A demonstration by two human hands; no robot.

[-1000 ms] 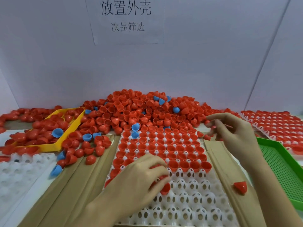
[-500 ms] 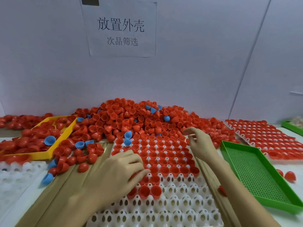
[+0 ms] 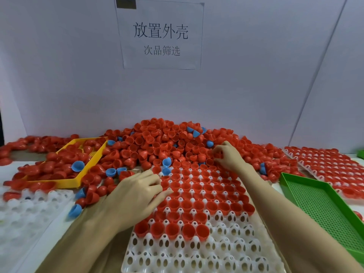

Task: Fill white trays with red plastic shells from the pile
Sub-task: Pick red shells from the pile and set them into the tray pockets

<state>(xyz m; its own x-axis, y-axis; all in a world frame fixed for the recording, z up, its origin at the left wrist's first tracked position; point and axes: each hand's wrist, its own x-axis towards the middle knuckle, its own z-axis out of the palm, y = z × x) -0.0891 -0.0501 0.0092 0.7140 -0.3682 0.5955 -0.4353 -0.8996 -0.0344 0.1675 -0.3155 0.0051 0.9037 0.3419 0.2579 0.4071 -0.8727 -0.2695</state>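
Fingers of my right hand (image 3: 226, 155) pinch red shells at the pile (image 3: 167, 140) mid-frame, my left hand (image 3: 137, 196) lies palm-down, loosely spread on the half-filled white tray (image 3: 197, 253) at lower centre, green tray (image 3: 325, 209) at right.

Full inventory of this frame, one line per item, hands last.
white tray: one, white, centre front, far rows filled with red shells
pile of red shells: many, red, against back wall
blue shells: several, blue, scattered in pile and at left
yellow tray: one, left, holds shells
green tray: one, right
filled tray: one, far right
empty white tray: one, front left
paper sign: one, wall
left hand: on white tray
right hand: at pile edge
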